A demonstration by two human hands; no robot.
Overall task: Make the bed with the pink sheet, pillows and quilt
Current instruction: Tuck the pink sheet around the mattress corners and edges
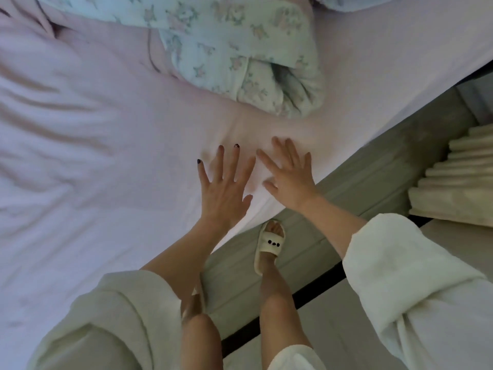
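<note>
The pink sheet (106, 134) covers the mattress, wrinkled on the left and smoother near the bed's edge. My left hand (224, 188) lies flat on it with fingers spread. Beside it, my right hand (289, 173) also presses flat on the sheet, close to the mattress edge. A floral quilt (240, 49) in pale green with pink flowers lies bunched just beyond my hands. A pale blue pillow (344, 2) shows at the top edge, mostly cut off.
The bed's grey padded side rail (360, 177) runs diagonally from lower centre to upper right. A stack of folded cream cloth (453, 177) sits at the right. My feet in cream slippers (268, 247) stand on the floor beside the bed.
</note>
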